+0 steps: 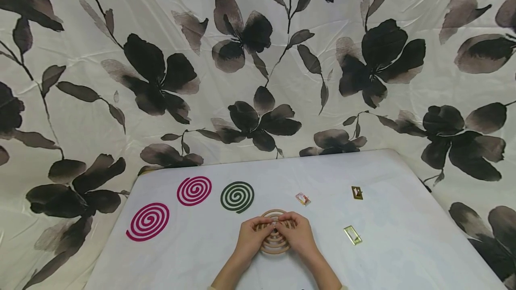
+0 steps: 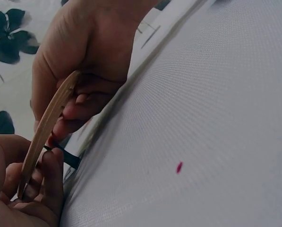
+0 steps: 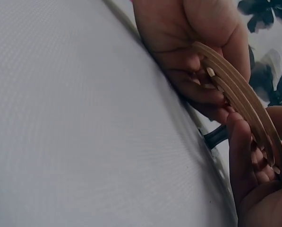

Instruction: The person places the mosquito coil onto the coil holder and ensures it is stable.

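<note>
A brown mosquito coil [image 1: 275, 252] is held just above the white table between both hands. My left hand [image 1: 251, 237] grips its left side, and my right hand [image 1: 300, 235] grips the right. Thumbs and fingertips meet near the coil's centre in the head view. Edge-on in the left wrist view, the coil [image 2: 46, 124] has the left hand [image 2: 41, 201] at its lower end and the right hand [image 2: 91, 52] at its upper end. Below the fingertips shows a dark strip [image 3: 216, 137] in the right wrist view; I cannot tell what it is.
Two pink coils [image 1: 150, 221] and a green coil [image 1: 237, 197] lie to the left on the table [image 1: 193, 267]. To the right are a gold rectangular metal piece [image 1: 353, 235], a darker gold one [image 1: 357, 193] and a small packet [image 1: 303, 199]. Flowered cloth [image 1: 258, 79] hangs behind.
</note>
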The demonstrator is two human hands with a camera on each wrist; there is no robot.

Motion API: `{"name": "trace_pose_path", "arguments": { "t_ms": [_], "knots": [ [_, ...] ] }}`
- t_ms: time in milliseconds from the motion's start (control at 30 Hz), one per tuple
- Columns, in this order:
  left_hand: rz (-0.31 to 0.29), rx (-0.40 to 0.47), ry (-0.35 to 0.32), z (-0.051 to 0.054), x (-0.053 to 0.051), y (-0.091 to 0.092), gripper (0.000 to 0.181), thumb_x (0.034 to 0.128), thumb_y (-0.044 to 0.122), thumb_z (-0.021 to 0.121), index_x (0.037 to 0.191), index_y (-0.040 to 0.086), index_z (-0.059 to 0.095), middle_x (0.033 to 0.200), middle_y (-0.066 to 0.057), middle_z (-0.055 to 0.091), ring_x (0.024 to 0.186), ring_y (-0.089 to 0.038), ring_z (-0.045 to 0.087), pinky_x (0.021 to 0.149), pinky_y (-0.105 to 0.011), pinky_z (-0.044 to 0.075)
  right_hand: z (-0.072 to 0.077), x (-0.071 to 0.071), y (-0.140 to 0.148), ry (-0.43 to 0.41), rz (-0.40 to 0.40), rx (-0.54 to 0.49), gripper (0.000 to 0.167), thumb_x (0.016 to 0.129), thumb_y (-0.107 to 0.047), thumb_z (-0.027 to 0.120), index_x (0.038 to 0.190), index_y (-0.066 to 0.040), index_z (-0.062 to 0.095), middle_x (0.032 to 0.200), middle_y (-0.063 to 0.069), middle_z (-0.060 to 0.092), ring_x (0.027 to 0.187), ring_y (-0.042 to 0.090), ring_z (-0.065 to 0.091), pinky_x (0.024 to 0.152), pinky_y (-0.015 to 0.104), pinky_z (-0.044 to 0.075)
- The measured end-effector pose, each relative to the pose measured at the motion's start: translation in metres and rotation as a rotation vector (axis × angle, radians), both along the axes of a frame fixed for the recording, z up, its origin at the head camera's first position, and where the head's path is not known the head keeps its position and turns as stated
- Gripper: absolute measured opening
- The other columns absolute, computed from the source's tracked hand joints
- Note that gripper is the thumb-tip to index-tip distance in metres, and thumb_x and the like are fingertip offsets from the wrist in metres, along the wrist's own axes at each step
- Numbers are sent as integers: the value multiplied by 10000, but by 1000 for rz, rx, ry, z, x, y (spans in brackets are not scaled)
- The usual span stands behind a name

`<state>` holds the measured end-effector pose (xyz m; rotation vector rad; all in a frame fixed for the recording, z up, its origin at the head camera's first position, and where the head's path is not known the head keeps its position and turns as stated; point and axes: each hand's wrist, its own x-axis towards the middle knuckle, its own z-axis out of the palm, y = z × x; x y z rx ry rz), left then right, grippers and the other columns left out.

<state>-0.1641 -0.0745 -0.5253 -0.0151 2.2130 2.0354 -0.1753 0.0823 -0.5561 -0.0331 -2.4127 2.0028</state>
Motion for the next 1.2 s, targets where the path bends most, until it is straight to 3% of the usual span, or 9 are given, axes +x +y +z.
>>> {"name": "trace_pose_path", "arguments": {
  "t_ms": [67,200,300,400,567,733,933,1200],
  "knots": [
    [5,3,-9,-5,-2,0,209,862,49,713,1035,-65,687,1062,-132,681,1164,-280,565,972,-359,451,-1,-2,0,-4,8,3,164,800,-97,782,933,-48,700,1010,51,678,1072,214,566,960,355,381],
    [18,19,-18,-25,-9,-1,210,859,69,728,1037,-37,697,1064,-101,684,1160,-259,569,932,-288,470,-4,-5,1,-10,20,1,148,803,-94,782,922,-62,699,978,33,676,1003,176,588,887,264,428],
    [23,27,-18,-38,-14,-2,213,854,105,742,1035,-2,706,1062,-69,684,1162,-225,567,952,-281,455,-5,-6,1,-2,22,4,147,805,-99,783,914,-55,694,954,33,676,970,170,591,861,255,432],
    [18,20,-23,-44,-13,-2,216,846,126,752,1026,14,710,1049,-50,683,1153,-204,567,956,-275,448,-4,-3,1,-13,16,2,160,800,-104,789,909,-44,688,939,35,674,961,167,580,860,267,420],
    [12,20,-26,-45,-12,-2,208,843,129,748,1016,20,708,1034,-40,681,1137,-194,574,934,-244,457,-3,0,0,-36,3,-27,179,793,-104,797,902,-25,679,925,50,669,942,165,568,837,263,417],
    [8,13,-2,-42,-14,-4,204,849,135,742,1015,22,709,1032,-41,684,1152,-207,565,974,-296,439,-2,-5,-2,-56,-1,-67,175,790,-84,793,891,-23,664,920,55,659,916,163,568,805,243,428],
    [3,5,-17,-42,-15,-4,182,852,125,733,1014,45,713,1032,-24,682,1168,-197,553,991,-315,427,-2,-3,-3,-58,-20,-59,177,792,-78,784,900,-13,660,918,56,655,956,175,548,868,308,390],
    [21,-23,3,-43,-14,-3,176,845,118,734,1003,42,716,1023,-24,686,1151,-202,566,1001,-338,421,-2,-2,-6,-82,-23,-73,152,813,-66,761,908,-20,651,931,64,647,976,172,535,877,304,384]
  ]
}}
